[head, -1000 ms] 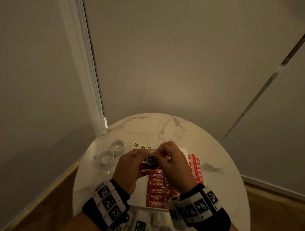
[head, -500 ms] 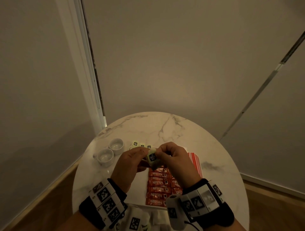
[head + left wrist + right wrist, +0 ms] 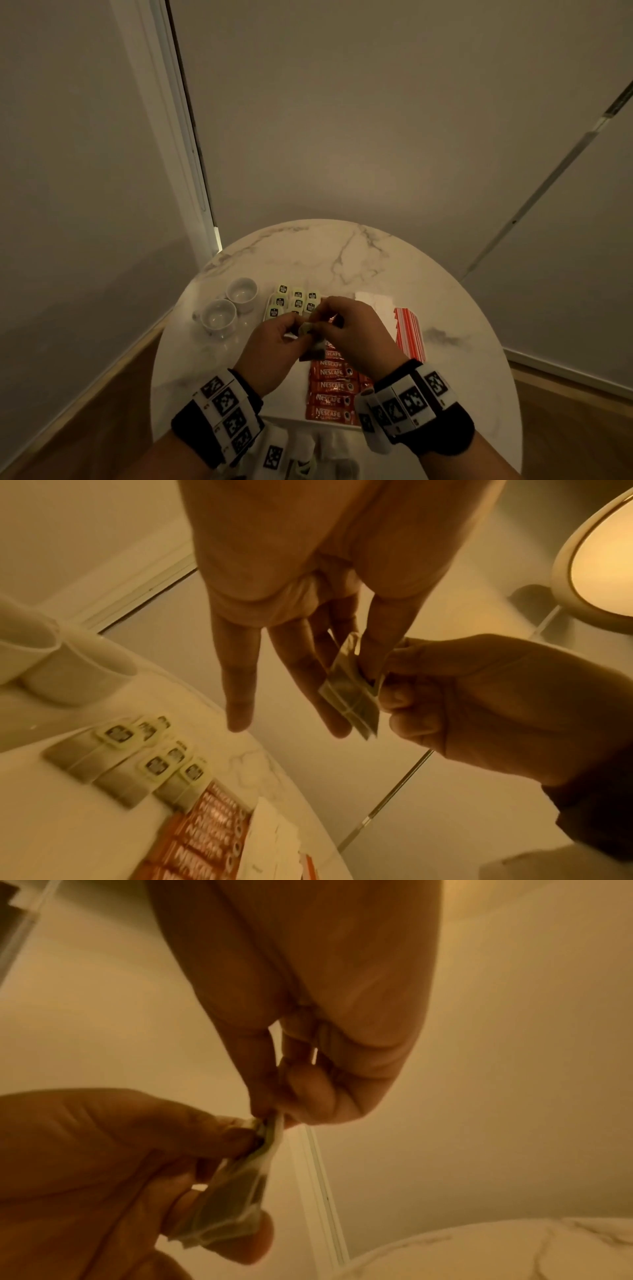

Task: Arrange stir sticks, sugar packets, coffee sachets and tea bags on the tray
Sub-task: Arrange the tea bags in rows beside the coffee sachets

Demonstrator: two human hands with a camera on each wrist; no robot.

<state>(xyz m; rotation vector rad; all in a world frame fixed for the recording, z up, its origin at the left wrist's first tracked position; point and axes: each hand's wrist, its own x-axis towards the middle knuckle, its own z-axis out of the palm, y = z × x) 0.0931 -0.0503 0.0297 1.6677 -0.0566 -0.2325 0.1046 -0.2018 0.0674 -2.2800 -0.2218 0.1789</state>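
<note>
The tea bag [image 3: 307, 329], pinched above the tray [image 3: 291, 373] between the curled fingertips of the left hand [image 3: 274, 346] and the right hand [image 3: 356, 335], should apparently be flattened and its tag straightened, then laid beside the tea-bag rows [image 3: 294, 303].

Dim, warm light; wrist views blurred, perhaps by motion; edges bowed.
</note>
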